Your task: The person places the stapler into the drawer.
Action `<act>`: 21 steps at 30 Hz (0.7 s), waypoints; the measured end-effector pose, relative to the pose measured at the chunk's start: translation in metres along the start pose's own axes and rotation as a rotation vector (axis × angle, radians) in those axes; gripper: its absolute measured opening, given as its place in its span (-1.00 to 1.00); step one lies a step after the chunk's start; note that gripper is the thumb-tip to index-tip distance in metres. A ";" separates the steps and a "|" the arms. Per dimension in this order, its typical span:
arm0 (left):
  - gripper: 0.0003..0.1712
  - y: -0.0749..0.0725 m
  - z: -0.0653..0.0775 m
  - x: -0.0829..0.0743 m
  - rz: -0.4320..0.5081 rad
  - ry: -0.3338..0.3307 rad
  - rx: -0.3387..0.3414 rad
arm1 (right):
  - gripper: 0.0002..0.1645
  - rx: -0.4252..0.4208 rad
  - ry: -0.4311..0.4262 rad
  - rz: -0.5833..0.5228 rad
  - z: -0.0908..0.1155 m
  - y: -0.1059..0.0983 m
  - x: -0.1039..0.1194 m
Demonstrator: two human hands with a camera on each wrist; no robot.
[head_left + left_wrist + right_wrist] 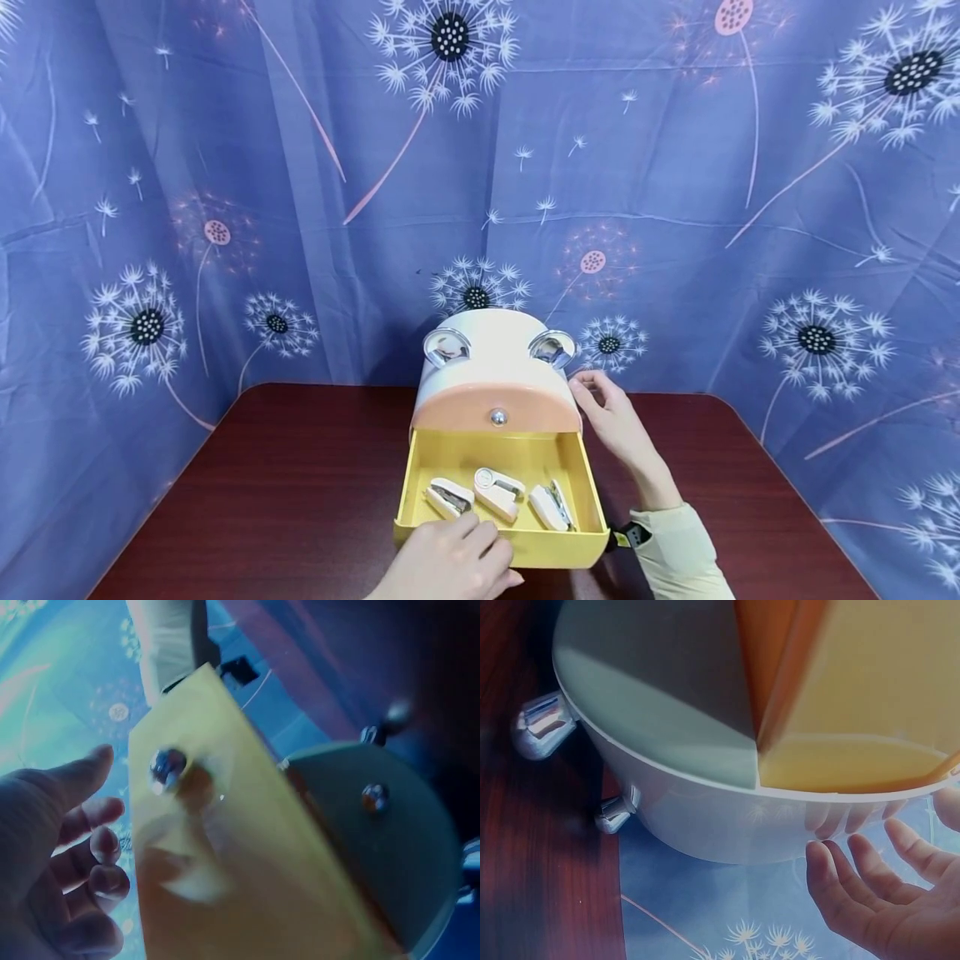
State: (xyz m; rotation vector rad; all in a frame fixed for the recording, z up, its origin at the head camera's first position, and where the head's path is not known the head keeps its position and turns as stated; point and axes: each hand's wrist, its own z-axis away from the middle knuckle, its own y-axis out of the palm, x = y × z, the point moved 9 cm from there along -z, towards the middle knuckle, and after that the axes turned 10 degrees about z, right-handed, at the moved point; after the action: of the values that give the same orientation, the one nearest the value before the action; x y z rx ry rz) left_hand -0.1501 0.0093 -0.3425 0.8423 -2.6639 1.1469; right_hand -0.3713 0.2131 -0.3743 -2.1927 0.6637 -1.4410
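Note:
A white rounded box (495, 346) stands on the table with its yellow drawer (555, 550) pulled out. Three small pale staplers lie in it: one at the left (450, 497), one in the middle (498, 493) and one at the right (551, 506). My left hand (453, 560) is in front of the drawer. In the left wrist view its fingers (107, 883) bend loosely, apart from the drawer's silver knob (166, 769). Beside the box's right wall is my right hand (617, 423), fingers relaxed, fingertips at the wall; whether they touch it I cannot tell.
Above the yellow drawer is a peach front (457, 408) with a silver knob (498, 417). Two silver knobs (447, 346) stick out of the box's top like eyes. The dark red table (300, 500) ends at a blue dandelion curtain (637, 167).

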 end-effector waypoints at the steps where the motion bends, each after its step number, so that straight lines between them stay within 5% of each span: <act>1: -0.51 0.001 0.002 -0.002 -0.026 0.008 -0.013 | -0.60 0.000 -0.001 -0.001 0.000 0.000 0.000; 13: -0.46 0.017 0.018 -0.009 -0.137 -0.049 -0.091 | -0.59 0.001 0.001 -0.016 0.003 0.001 0.003; 21: -0.42 0.016 0.020 -0.003 -0.128 -0.164 -0.077 | -0.62 -0.008 -0.005 -0.016 0.003 0.000 0.004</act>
State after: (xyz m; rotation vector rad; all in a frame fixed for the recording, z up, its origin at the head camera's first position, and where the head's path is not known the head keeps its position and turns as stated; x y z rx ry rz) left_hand -0.1542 0.0058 -0.3673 1.1197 -2.7146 0.9791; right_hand -0.3674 0.2110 -0.3719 -2.2113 0.6527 -1.4432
